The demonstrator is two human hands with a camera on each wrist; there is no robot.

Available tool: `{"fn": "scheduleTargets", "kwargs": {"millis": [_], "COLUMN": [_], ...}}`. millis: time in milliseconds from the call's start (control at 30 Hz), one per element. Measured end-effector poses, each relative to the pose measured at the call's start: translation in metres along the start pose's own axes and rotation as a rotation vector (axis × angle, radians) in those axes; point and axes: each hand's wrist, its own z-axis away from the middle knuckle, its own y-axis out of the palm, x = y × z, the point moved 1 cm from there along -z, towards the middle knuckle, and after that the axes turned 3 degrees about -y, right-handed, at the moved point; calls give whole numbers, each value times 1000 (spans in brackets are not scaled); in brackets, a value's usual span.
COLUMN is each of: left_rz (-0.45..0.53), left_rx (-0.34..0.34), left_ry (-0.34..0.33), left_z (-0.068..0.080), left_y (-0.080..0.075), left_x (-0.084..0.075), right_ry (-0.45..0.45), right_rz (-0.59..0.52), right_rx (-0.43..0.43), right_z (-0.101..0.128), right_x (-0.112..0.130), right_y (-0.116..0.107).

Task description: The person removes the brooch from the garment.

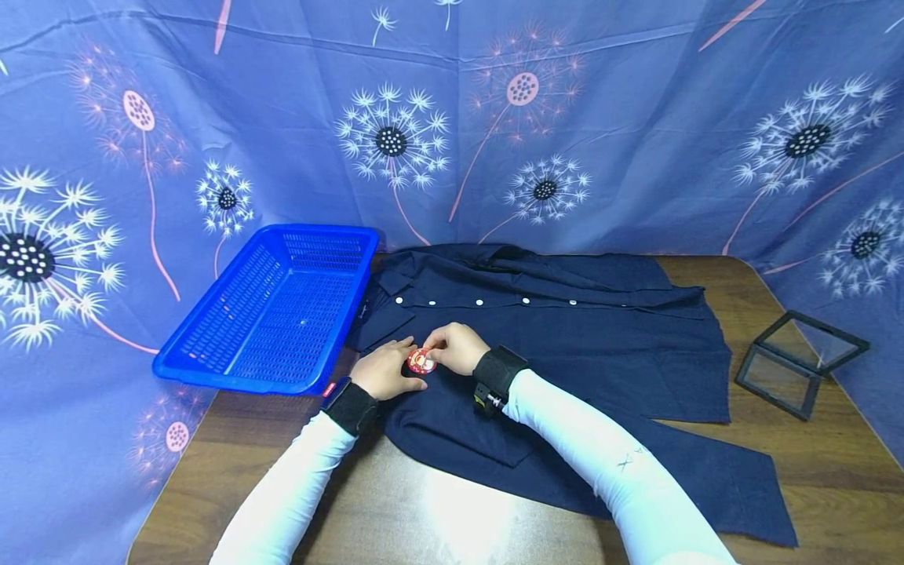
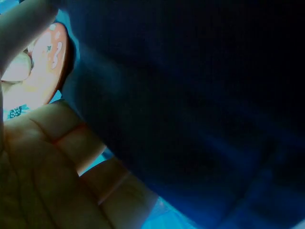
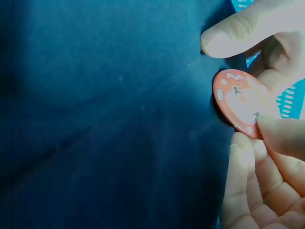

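Note:
A navy button-up shirt [image 1: 579, 353] lies spread on the wooden table, its collar to the left and white buttons down the front. My right hand [image 1: 457, 349] pinches a red round pin badge [image 1: 417, 362] by its edge against the shirt's chest. The right wrist view shows the thumb on the printed face of the badge [image 3: 243, 102], with the other fingers curled below. Just left of the badge, my left hand [image 1: 381, 369] holds the shirt's cloth, thumb on top. In the left wrist view, cloth hides its fingertips. The back of the badge is out of sight.
A blue plastic basket [image 1: 321, 369] stands at the left beside the shirt's collar. On the right of the table, a black hinged frame [image 1: 812, 377] with clear panes stands open. A blue dandelion-print curtain [image 1: 459, 118] hangs behind the table.

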Motion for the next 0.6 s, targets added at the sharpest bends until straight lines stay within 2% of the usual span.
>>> {"fn": "scheduleTargets", "kwargs": {"millis": [167, 600], "left_rz": [8, -11], "left_rx": [-1, 4], "left_ry": [2, -9], "left_z": [0, 2], "left_y": [1, -2], "left_x": [2, -1], "right_ry": [-68, -150], "right_rz": [39, 340], "right_rx": [-26, -44], "right_z": [1, 5], "right_x": [2, 16], "right_y": [-1, 1]}}
